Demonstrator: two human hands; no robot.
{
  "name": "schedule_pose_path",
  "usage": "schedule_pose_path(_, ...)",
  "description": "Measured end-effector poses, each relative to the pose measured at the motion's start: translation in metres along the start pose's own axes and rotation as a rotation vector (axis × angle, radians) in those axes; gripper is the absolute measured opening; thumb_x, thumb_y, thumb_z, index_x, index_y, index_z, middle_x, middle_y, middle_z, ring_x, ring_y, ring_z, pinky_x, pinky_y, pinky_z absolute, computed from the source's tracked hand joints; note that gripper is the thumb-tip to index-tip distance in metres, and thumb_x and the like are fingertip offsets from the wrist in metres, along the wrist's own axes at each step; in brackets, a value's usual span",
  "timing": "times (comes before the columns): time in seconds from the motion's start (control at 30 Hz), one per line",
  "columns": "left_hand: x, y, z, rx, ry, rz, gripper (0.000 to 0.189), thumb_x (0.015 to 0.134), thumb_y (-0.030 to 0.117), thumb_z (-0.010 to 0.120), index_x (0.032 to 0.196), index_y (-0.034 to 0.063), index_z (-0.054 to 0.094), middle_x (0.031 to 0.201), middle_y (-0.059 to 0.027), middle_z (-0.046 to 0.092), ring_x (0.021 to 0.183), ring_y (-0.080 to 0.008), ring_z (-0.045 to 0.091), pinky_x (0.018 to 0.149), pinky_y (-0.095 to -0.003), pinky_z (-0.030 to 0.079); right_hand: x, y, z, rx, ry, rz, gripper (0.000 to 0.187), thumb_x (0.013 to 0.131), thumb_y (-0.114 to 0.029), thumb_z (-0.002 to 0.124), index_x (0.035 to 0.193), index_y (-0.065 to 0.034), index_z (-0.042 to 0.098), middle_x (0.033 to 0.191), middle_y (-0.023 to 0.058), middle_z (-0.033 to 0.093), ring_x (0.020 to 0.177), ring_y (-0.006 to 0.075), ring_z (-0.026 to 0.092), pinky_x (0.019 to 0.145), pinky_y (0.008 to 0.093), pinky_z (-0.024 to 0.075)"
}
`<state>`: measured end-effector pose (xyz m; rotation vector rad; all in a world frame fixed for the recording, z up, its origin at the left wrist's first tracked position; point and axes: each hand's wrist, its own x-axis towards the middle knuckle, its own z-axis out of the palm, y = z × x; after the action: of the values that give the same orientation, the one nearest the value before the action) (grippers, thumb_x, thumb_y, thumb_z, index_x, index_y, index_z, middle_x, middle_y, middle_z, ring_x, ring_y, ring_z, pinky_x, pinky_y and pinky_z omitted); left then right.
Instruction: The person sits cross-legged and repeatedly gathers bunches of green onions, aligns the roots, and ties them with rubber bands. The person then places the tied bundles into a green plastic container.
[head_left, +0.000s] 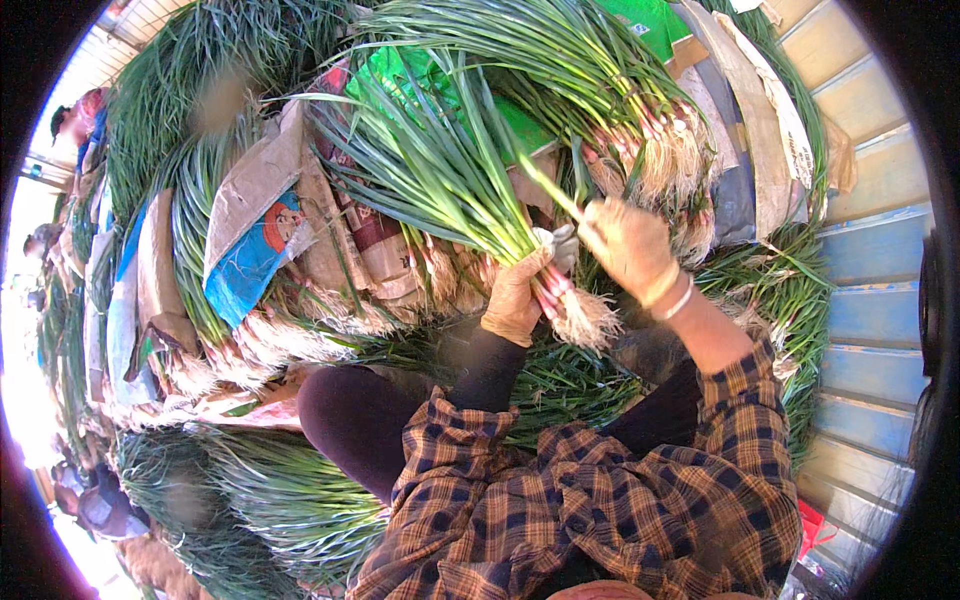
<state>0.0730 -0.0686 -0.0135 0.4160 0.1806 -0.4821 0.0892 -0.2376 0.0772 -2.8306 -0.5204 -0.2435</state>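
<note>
My left hand (517, 296), in a thin yellowish glove, grips a bunch of green garlic (480, 217) just above its pinkish stem bases. The bunch's pale roots (585, 319) hang to the lower right, and its long leaves fan out to the upper left. Just right of the bunch is my right hand (628, 247), also gloved and slightly blurred. Between its thumb and fingers it pinches a single green stalk (553, 184), which slants up and to the left. Its fingertips are partly hidden. Something whitish (562, 246) shows behind the left thumb, too unclear to name.
A large bundle of green garlic (637, 97) lies beyond my hands over green sacking (525, 124). More rooted bundles (247, 352) and woven sacks (251, 187) stretch left. Loose leaves (577, 382) lie between my knees. A ribbed metal wall (870, 307) borders the right. People (105, 502) are at far left.
</note>
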Motion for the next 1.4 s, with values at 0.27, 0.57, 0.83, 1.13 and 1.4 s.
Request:
schedule_pose_path(0.27, -0.012, -0.015, 0.006, 0.140, 0.052, 0.031, 0.015, 0.088, 0.012, 0.060, 0.093, -0.0027, 0.059, 0.069, -0.0137, 0.063, 0.048, -0.0196, 0.057, 0.038, -0.0276, 0.048, 0.006, 0.024, 0.020, 1.083, -0.442, 0.359, 0.052, 0.095, -0.048, 0.056, 0.116, -0.0008, 0.066, 0.105, 0.0080, 0.068, 0.089, 0.0133, 0.061, 0.082, 0.0285, 0.0484)
schedule_pose_path(0.57, -0.027, -0.026, -0.005, -0.293, -0.336, -0.157, 0.017, 0.088, 0.024, 0.060, 0.091, 0.0086, 0.053, 0.071, 0.0020, 0.049, 0.065, -0.0127, 0.046, 0.064, -0.0299, 0.047, 0.000, 0.000, 0.070, 2.185, -0.284, 0.722, 0.031, 0.096, -0.024, 0.057, 0.117, -0.0005, 0.060, 0.093, 0.0061, 0.065, 0.085, 0.0203, 0.064, 0.080, 0.0333, 0.0520)
schedule_pose_path(0.83, -0.027, -0.032, -0.002, -0.180, -0.180, -0.158, 0.019, 0.088, 0.021, 0.060, 0.092, 0.0036, 0.056, 0.071, -0.0023, 0.054, 0.063, -0.0138, 0.049, 0.061, -0.0301, 0.046, -0.029, -0.023, 0.028, 1.852, 0.210, 0.606, 0.028, 0.101, -0.033, 0.050, 0.087, -0.0089, 0.053, 0.073, -0.0007, 0.050, 0.070, 0.0133, 0.050, 0.071, 0.0300, 0.0436)
schedule_pose_path(1.13, -0.030, 0.012, 0.016, 0.037, 0.013, -0.026, 0.011, 0.085, 0.006, 0.059, 0.094, 0.0014, 0.054, 0.069, -0.0045, 0.055, 0.053, -0.0119, 0.049, 0.048, -0.0237, 0.043, -0.071, 0.017, -0.021, 1.404, -0.323, 0.473, 0.027, 0.099, -0.030, 0.054, 0.089, -0.0057, 0.058, 0.062, -0.0021, 0.053, 0.052, 0.0133, 0.052, 0.049, 0.0275, 0.0460)
schedule_pose_path(1.4, -0.025, -0.005, 0.002, -0.112, -0.001, -0.203, 0.015, 0.085, 0.009, 0.061, 0.097, 0.0009, 0.058, 0.076, -0.0052, 0.061, 0.062, -0.0163, 0.056, 0.055, -0.0281, 0.047, -0.019, 0.007, 0.012, 1.063, -0.201, 0.197, 0.030, 0.096, -0.027, 0.059, 0.112, -0.0016, 0.062, 0.096, 0.0082, 0.068, 0.080, 0.0153, 0.063, 0.071, 0.0300, 0.0525)
